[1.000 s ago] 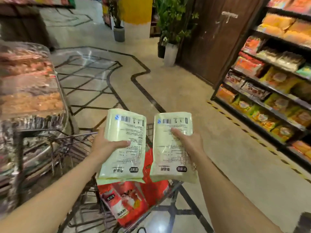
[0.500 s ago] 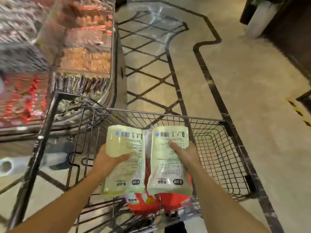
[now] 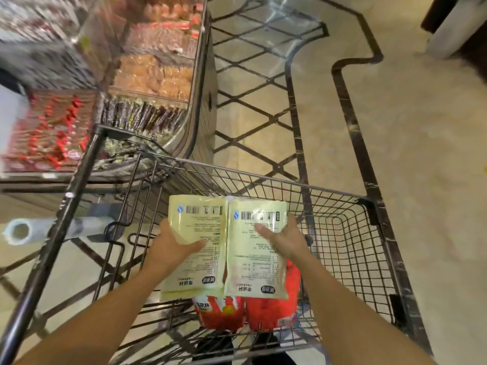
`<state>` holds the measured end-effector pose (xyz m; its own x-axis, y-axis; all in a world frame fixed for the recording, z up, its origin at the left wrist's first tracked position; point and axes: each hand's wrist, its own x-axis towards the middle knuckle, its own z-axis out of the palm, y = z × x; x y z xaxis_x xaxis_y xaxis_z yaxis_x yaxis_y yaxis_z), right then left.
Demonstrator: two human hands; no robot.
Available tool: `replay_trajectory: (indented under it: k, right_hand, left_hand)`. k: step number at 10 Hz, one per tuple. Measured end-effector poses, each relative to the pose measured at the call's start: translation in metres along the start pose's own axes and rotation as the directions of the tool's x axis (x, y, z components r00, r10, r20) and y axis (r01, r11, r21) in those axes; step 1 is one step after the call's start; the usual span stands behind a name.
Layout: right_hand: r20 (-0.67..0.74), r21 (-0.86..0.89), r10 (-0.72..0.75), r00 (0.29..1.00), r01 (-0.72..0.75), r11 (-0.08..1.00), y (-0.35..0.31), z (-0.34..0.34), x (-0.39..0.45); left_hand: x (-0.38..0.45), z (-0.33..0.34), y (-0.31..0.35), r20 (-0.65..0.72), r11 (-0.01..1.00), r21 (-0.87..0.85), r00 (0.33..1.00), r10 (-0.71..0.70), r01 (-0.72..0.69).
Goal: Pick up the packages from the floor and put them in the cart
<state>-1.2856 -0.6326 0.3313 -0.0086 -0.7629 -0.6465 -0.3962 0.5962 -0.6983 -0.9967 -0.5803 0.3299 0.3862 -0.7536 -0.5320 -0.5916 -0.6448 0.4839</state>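
Observation:
Two pale yellow packages with printed backs are held side by side over the wire cart (image 3: pixel 342 233). My left hand (image 3: pixel 171 246) grips the left yellow package (image 3: pixel 200 227) at its left edge, thumb across the print. The right yellow package (image 3: pixel 257 270) is gripped by my right hand (image 3: pixel 284 241), fingers over its upper half. Both packages hang inside the basket's outline, just above two red packages (image 3: pixel 266 314) lying on the cart's floor. Whether the yellow packages touch the red ones I cannot tell.
A glass-fronted display counter (image 3: pixel 158 83) full of packed snacks stands at the left, close to the cart's far left corner. A roll of clear bags (image 3: pixel 23 230) sits below it. Patterned tile floor (image 3: pixel 408 154) stretches ahead and right; a white planter (image 3: pixel 453 27) stands far right.
The view has tilted down from the aisle to the cart. Both hands have carried the yellow packages forward and lower, into the basket above the red packages.

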Motion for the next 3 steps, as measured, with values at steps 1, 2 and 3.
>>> replay_trajectory:
  k: [1,2,3]
  right_hand:
    - [0.008,0.002,-0.045,0.999,0.045,0.999,-0.018,-0.009,-0.001]
    - [-0.032,-0.106,-0.114,0.993,0.111,0.988,-0.035,-0.014,-0.002]
    - [-0.080,-0.278,-0.256,0.963,0.225,0.934,-0.062,-0.022,-0.010]
  left_hand:
    - [-0.013,-0.013,0.009,-0.089,0.961,0.270,0.993,0.084,-0.058]
    - [-0.032,-0.040,0.025,-0.133,0.863,0.488,0.967,0.218,-0.127]
    - [-0.051,-0.072,0.050,-0.194,0.763,0.620,0.907,0.373,-0.181]
